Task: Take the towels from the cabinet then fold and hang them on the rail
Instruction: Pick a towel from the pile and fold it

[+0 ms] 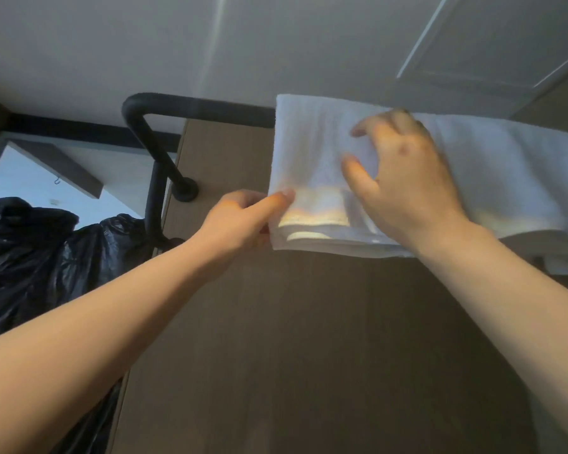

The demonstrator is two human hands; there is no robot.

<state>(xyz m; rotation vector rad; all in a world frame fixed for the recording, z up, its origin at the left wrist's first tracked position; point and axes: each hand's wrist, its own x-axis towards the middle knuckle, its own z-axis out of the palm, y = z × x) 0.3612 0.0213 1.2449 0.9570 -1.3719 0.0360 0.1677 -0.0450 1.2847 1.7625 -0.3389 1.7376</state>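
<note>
White terry towel (315,152), folded in layers, hangs over the black rail (191,104). I see the left hand (240,221) pinching its lower-left corner. The right hand (404,178) is blurred, fingers spread before its front.

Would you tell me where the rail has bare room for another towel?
Only the bare rail between its left bend and the towel. Rightward the towel covers it, and the left hand and right hand crowd it.
</note>
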